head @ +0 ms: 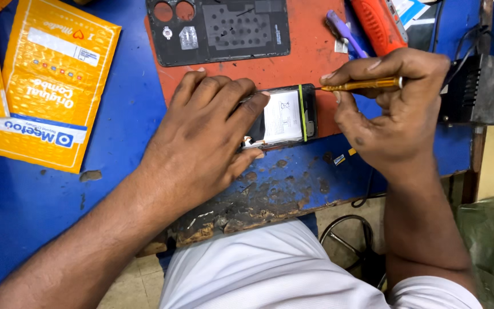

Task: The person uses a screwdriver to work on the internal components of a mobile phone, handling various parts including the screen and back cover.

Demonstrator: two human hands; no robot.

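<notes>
A worn blue workbench [41,194] carried an orange mat [310,51], where a phone's detached black back cover [218,28] lay beside yellow padded envelopes [52,86]. The left hand [201,143] lay spread and pressed flat over an opened phone [287,117] at the mat's near edge, its white battery exposed. The right hand [395,114] pinched a slim yellow screwdriver [361,85], tip touching the phone's right end. A slip of that tip seemed the main risk: too much force could gouge the battery or send a tiny screw off the chipped bench edge.
</notes>
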